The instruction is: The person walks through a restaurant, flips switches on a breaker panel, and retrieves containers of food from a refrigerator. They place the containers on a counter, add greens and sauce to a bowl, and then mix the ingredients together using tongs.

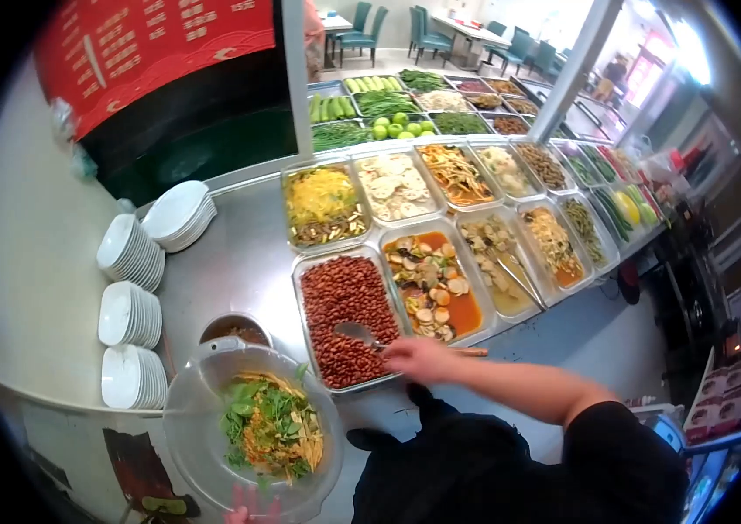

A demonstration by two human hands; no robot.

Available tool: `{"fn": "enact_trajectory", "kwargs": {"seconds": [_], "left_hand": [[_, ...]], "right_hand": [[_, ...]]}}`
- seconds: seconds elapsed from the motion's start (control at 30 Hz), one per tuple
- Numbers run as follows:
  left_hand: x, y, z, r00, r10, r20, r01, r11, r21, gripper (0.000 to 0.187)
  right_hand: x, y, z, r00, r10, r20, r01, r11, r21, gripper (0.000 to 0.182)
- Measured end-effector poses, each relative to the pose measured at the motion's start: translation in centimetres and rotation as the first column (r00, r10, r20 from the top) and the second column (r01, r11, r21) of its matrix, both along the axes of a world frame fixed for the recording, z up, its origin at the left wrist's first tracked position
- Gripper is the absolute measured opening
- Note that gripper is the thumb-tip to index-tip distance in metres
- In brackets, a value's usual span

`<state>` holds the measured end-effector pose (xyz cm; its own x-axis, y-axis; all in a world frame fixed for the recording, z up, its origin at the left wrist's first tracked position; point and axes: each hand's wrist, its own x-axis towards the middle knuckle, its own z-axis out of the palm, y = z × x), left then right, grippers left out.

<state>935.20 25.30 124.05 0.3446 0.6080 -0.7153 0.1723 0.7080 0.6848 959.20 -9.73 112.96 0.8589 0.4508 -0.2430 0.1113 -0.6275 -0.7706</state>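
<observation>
My right hand (pixel 418 359) is closed round the handle of a metal spoon (pixel 356 332), whose bowl rests on the peanuts in a rectangular tray (pixel 303 327). At the lower left, my left hand (pixel 253 510) holds the rim of a large clear bowl (pixel 185 437) from below; its fingers show partly through the plastic. Green leaves and pale yellow strips (pixel 274 424) lie in that bowl. Just behind it stands a round metal pot (pixel 235 321) with brown contents.
Stacks of white plates (pixel 130 253) line the left side of the metal counter (pixel 231 244). Several food trays (pixel 436 288) extend to the right, one with metal tongs (pixel 519 281). A post (pixel 576 70) rises behind them. Tables, chairs and people are farther back.
</observation>
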Motion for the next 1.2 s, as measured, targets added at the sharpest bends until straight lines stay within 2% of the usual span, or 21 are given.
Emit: {"fn": "enact_trajectory", "kwargs": {"seconds": [0.03, 0.07, 0.1, 0.13, 0.2, 0.23, 0.3, 0.33, 0.43, 0.53, 0.67, 0.7, 0.73, 0.8, 0.9, 1.0, 1.03, 1.07, 1.13, 1.17, 1.2], "left_hand": [[0.7, -0.8, 0.0, 1.0, -0.012, -0.005, 0.012, 1.0, 0.005, 0.006], [1.5, -1.5, -0.2, 0.997, -0.071, 0.014, 0.07, 0.996, 0.056, 0.006], [2.4, -2.0, -0.6, 0.991, -0.133, 0.035, 0.129, 0.986, 0.108, 0.007], [2.9, -1.9, -1.7, 0.989, -0.143, 0.036, 0.138, 0.983, 0.117, 0.007], [3.2, -1.6, -4.5, 0.926, -0.367, 0.086, 0.372, 0.927, -0.05, 0.019], [5.3, -4.7, -3.7, 0.927, -0.364, 0.083, 0.369, 0.929, -0.039, 0.019], [9.9, -11.6, -2.2, 0.927, -0.351, 0.133, 0.338, 0.934, 0.112, 0.051], [10.9, -14.1, -1.5, 0.934, -0.341, 0.109, 0.329, 0.938, 0.114, 0.051], [14.9, -20.4, -2.9, 0.935, -0.302, 0.185, 0.298, 0.953, 0.046, 0.044], [18.2, -25.9, -4.6, 0.916, -0.369, 0.16, 0.369, 0.929, 0.03, 0.047], [22.9, -32.0, -7.2, 0.823, -0.528, 0.21, 0.542, 0.84, -0.011, 0.041], [24.0, -33.4, -8.2, 0.802, -0.562, 0.204, 0.575, 0.818, -0.007, 0.037], [24.6, -34.7, -9.5, 0.781, -0.594, 0.194, 0.606, 0.795, -0.006, 0.033], [26.4, -36.8, -11.8, 0.753, -0.642, 0.144, 0.655, 0.753, -0.064, 0.019], [27.0, -39.1, -14.2, 0.702, -0.703, 0.114, 0.712, 0.692, -0.121, 0.004], [26.9, -40.0, -18.1, 0.644, -0.763, 0.066, 0.764, 0.635, -0.112, 0.007], [27.1, -39.2, -17.9, 0.513, -0.855, 0.078, 0.856, 0.502, -0.126, 0.012], [27.5, -38.2, -17.2, 0.538, -0.84, 0.075, 0.841, 0.529, -0.114, 0.012], [28.5, -36.1, -15.7, 0.072, -0.996, 0.06, 0.995, 0.067, -0.071, 0.021], [29.5, -34.4, -15.5, 0.081, -0.995, 0.062, 0.995, 0.077, -0.063, 0.021], [30.9, -32.3, -15.2, 0.069, -0.993, -0.1, 0.986, 0.053, 0.155, 0.027]], "right_hand": [[1.6, -4.4, 0.2, 0.965, -0.255, -0.065, 0.248, 0.964, -0.098, 0.033], [3.5, -9.7, -2.1, 0.935, -0.306, 0.181, 0.344, 0.907, -0.241, 0.033], [5.0, -13.8, -0.5, 0.891, -0.398, 0.22, 0.451, 0.833, -0.321, 0.035], [5.4, -19.9, -4.4, 0.783, -0.335, 0.524, 0.575, 0.71, -0.406, 0.051], [6.1, -26.3, -5.3, 0.77, -0.444, 0.458, 0.632, 0.429, -0.645, 0.068], [6.2, -28.4, -5.8, 0.771, -0.446, 0.455, 0.631, 0.439, -0.64, 0.068], [5.8, -31.6, -6.9, 0.839, -0.497, 0.221, 0.447, 0.399, -0.801, 0.077], [5.5, -32.6, -6.1, 0.85, -0.488, 0.198, 0.425, 0.412, -0.806, 0.077], [5.2, -36.0, -5.1, 0.814, -0.568, 0.122, 0.463, 0.507, -0.727, 0.072], [3.4, -39.8, -5.0, 0.824, -0.501, 0.266, 0.553, 0.605, -0.573, 0.062], [2.2, -41.2, -3.7, 0.716, -0.691, -0.101, 0.675, 0.721, -0.156, 0.044], [2.4, -40.9, -3.9, 0.665, -0.705, -0.246, 0.73, 0.684, 0.014, 0.037], [2.3, -40.1, -3.3, 0.674, -0.695, -0.252, 0.721, 0.693, 0.018, 0.037], [2.8, -38.3, -0.9, 0.542, -0.6, -0.588, 0.819, 0.535, 0.209, 0.028], [2.2, -36.1, -1.4, 0.41, -0.636, -0.654, 0.91, 0.338, 0.242, 0.029], [0.6, -35.2, -2.6, 0.465, -0.71, -0.528, 0.885, 0.39, 0.256, 0.032], [0.0, -34.8, -3.1, 0.46, -0.755, -0.468, 0.888, 0.376, 0.265, 0.034], [-0.6, -34.5, -3.8, 0.445, -0.801, -0.401, 0.892, 0.357, 0.277, 0.035], [-2.1, -35.5, -6.5, 0.422, -0.846, -0.326, 0.89, 0.319, 0.324, 0.04], [-2.4, -34.9, -6.6, 0.368, -0.878, -0.305, 0.909, 0.271, 0.317, 0.045], [-2.8, -34.1, -6.3, 0.307, -0.909, -0.283, 0.926, 0.216, 0.311, 0.049]]}}
